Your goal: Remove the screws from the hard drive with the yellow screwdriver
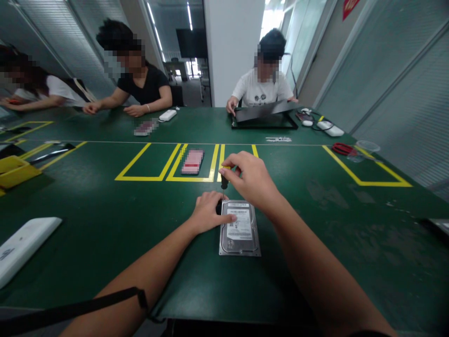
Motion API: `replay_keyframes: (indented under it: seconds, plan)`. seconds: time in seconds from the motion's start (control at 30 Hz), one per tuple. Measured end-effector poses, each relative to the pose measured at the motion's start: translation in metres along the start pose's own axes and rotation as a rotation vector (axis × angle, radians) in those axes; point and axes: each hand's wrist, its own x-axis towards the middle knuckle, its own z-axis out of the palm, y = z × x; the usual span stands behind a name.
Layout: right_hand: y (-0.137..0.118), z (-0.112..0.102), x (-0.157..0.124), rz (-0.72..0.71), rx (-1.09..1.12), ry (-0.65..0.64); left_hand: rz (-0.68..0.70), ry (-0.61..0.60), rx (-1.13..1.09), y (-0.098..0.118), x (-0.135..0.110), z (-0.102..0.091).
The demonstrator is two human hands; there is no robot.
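A silver hard drive (pixel 242 245) with a white label lies flat on the green table in front of me. My left hand (pixel 209 214) grips its far left side, the thumb resting on the label and the fingers at the far corner. In my right hand (pixel 247 174) is a small screwdriver (pixel 224 181) with a yellow and black handle, pinched at the top. It stands upright, its thin shaft pointing down at the far left corner of the drive. A small black thing beside that corner is partly hidden by my left fingers.
Beyond the drive, a phone (pixel 192 162) lies inside yellow tape marks. To the left are a yellow bin (pixel 17 172) and a white device (pixel 28 245). Across the table a person (pixel 263 86) holds a dark panel (pixel 266 112); two others sit further left. Red-handled pliers (pixel 343 149) lie at right.
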Motion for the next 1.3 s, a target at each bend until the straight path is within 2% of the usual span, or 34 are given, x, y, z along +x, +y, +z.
replay_keyframes:
  seconds: [0.33, 0.63, 0.77, 0.9, 1.03, 1.3]
  plan:
    - [-0.0008, -0.0013, -0.001, 0.036, 0.024, 0.0, -0.033, 0.144, -0.125, -0.0028, 0.0006, 0.0043]
    - [0.0014, 0.0055, -0.0018, -0.033, 0.037, 0.059, 0.018, 0.221, -0.108, -0.0078, 0.0024, 0.0082]
    - [0.0021, 0.0072, -0.0017, -0.017, 0.034, 0.064, 0.011, 0.225, -0.115, -0.0076, 0.0025, 0.0079]
    - [0.0024, 0.0075, -0.0018, 0.001, 0.038, 0.054, -0.056, 0.205, -0.092, -0.0059, 0.0018, 0.0065]
    - [0.002, 0.0075, -0.0024, -0.044, 0.06, 0.067, -0.118, 0.18, -0.071, -0.0019, 0.0006, 0.004]
    - [0.0033, 0.0085, -0.0019, -0.025, 0.072, 0.048, -0.122, 0.158, -0.084, 0.0, 0.0014, 0.0022]
